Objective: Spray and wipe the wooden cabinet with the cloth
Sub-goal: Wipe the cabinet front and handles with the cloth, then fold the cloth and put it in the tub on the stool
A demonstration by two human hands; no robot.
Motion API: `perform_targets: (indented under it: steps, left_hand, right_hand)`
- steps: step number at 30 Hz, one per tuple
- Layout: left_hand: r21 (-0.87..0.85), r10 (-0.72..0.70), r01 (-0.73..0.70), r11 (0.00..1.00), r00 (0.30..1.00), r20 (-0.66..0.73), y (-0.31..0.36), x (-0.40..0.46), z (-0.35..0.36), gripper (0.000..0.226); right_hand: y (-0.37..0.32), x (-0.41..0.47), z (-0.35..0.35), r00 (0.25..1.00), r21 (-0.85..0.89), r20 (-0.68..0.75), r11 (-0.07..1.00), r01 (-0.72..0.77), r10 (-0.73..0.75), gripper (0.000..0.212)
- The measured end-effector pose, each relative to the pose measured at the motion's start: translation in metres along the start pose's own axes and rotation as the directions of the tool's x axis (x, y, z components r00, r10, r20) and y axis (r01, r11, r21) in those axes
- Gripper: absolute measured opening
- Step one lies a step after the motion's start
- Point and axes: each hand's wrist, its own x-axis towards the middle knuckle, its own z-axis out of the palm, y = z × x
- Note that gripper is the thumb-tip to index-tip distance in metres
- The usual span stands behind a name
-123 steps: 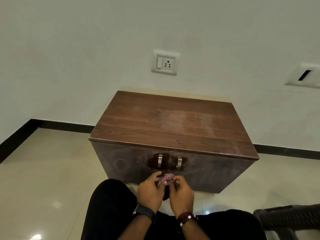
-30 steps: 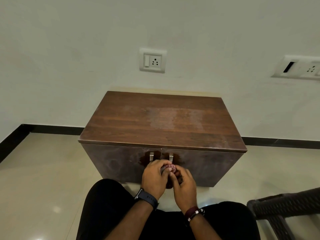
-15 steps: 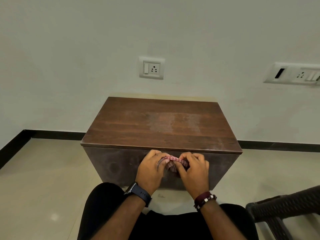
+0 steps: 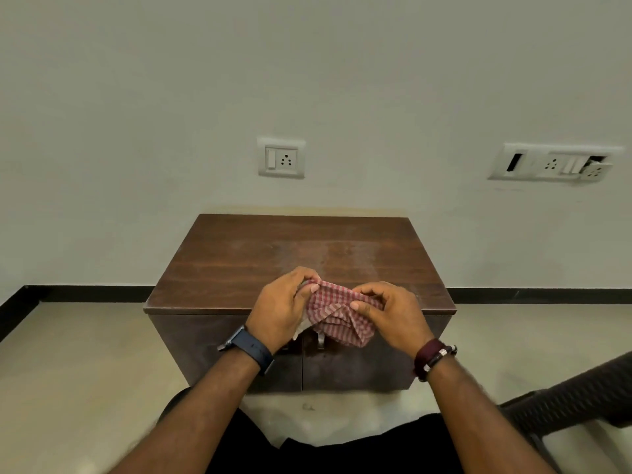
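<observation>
A low dark wooden cabinet (image 4: 239,261) with two front doors stands against the wall in front of me. Its top shows a pale, dull patch near the middle. A red-and-white checked cloth (image 4: 337,316) hangs bunched between both hands, just above the cabinet's front edge. My left hand (image 4: 280,306) pinches the cloth's left end and my right hand (image 4: 390,311) pinches its right end. The cloth and hands hide the door handles. No spray bottle is in view.
A dark woven chair (image 4: 574,395) sits at the lower right, close to my right arm. Two wall socket plates (image 4: 281,161) (image 4: 554,163) are above the cabinet. Beige tiled floor (image 4: 75,364) lies on both sides. My black-clad legs fill the bottom.
Both hands rose from in front of the doors to the cabinet's front edge. The cloth, tightly balled before, is now spread wider between them. The camera view tilted up.
</observation>
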Motion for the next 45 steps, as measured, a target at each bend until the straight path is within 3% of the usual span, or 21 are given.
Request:
perform_targets:
  steps: [4, 7, 10, 13, 16, 19, 22, 25, 29, 36, 45]
  left_hand:
    - [0.006, -0.023, 0.022, 1.000, 0.979, 0.204, 0.016, 0.025, -0.016, 0.034]
    - [0.056, -0.038, 0.022, 0.998, 0.952, 0.303, 0.028, 0.044, -0.024, 0.052]
    - [0.112, -0.018, -0.017, 0.994, 0.951, 0.307, 0.040, 0.059, -0.029, 0.031]
    - [0.036, -0.061, 0.053, 0.998, 0.952, 0.300, 0.049, 0.069, -0.032, 0.011]
    - [-0.079, -0.086, 0.112, 0.991, 0.957, 0.278, 0.058, 0.076, -0.030, 0.009]
    - [-0.312, -0.141, 0.220, 0.924, 0.956, 0.257, 0.065, 0.077, -0.023, 0.015]
    - [-0.428, -0.180, 0.269, 0.863, 0.955, 0.236, 0.072, 0.078, -0.018, 0.017]
    - [-0.500, -0.198, 0.288, 0.817, 0.954, 0.226, 0.081, 0.082, -0.016, 0.024]
    - [-0.484, -0.181, 0.274, 0.831, 0.956, 0.231, 0.098, 0.087, -0.009, 0.029]
    - [-0.386, -0.090, 0.150, 0.910, 0.982, 0.168, 0.134, 0.103, 0.009, 0.031]
    - [-0.541, 0.108, 0.110, 0.834, 0.928, 0.356, 0.214, 0.121, 0.044, 0.028]
  right_hand:
    - [-0.004, 0.007, -0.028, 0.999, 0.027, -0.030, 0.999, -0.045, 0.046, 0.003]
    - [-0.009, 0.006, -0.045, 0.994, 0.058, -0.094, 0.997, -0.058, 0.064, 0.006]
    - [-0.016, 0.006, -0.058, 0.982, 0.160, -0.159, 0.984, -0.073, 0.099, 0.013]
    - [-0.025, 0.008, -0.070, 0.954, 0.321, -0.238, 0.942, -0.101, 0.183, 0.015]
    - [-0.032, 0.011, -0.080, 0.922, 0.516, -0.261, 0.848, -0.118, 0.287, 0.018]
    - [-0.036, 0.012, -0.092, 0.895, 0.707, -0.149, 0.678, -0.201, 0.420, 0.030]
    - [-0.038, 0.009, -0.105, 0.908, 0.843, -0.032, 0.500, -0.201, 0.418, 0.037]
    - [-0.039, 0.005, -0.114, 0.921, 0.880, -0.015, 0.443, -0.173, 0.389, 0.043]
    - [-0.040, 0.000, -0.128, 0.918, 0.876, -0.084, 0.468, -0.118, 0.388, 0.044]
    - [-0.048, -0.014, -0.175, 0.876, 0.732, -0.344, 0.681, 0.025, 0.338, 0.026]
    - [-0.055, -0.056, -0.269, 0.788, 0.540, -0.533, 0.841, 0.035, 0.309, 0.025]
